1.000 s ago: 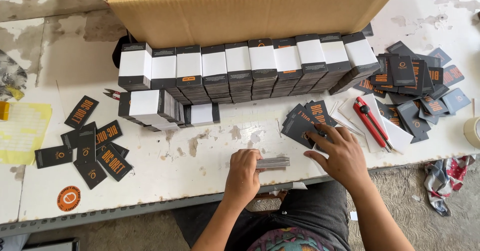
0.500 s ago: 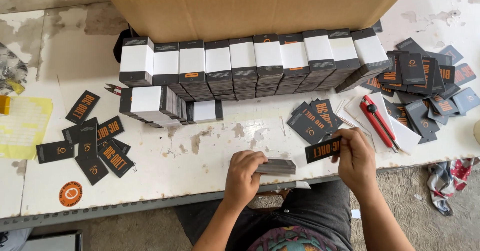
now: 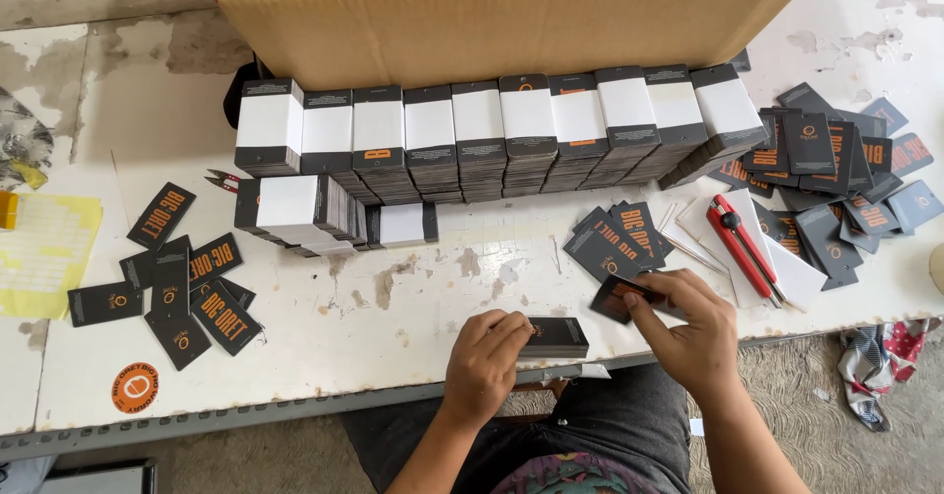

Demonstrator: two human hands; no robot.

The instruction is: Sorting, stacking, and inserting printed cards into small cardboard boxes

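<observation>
Left hand [image 3: 489, 359] pinching small stack of dark tags [image 3: 553, 338] at table edge [image 3: 295, 410], right hand [image 3: 688, 322] gripping single tag [image 3: 619, 298]. Sloppy drop could knock stack off table, tbh.

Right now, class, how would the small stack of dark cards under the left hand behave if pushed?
The stack would probably shear sideways, since it looks unbanded. Each card looks thin and light. The left hand steadies one end.

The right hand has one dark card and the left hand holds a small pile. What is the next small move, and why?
Probably bring the card leftward and lay it on top of the pile. The right hand holds the card just above the table, close beside the pile, and the left hand steadies the pile at the table's front edge, its top face uncovered.
</observation>
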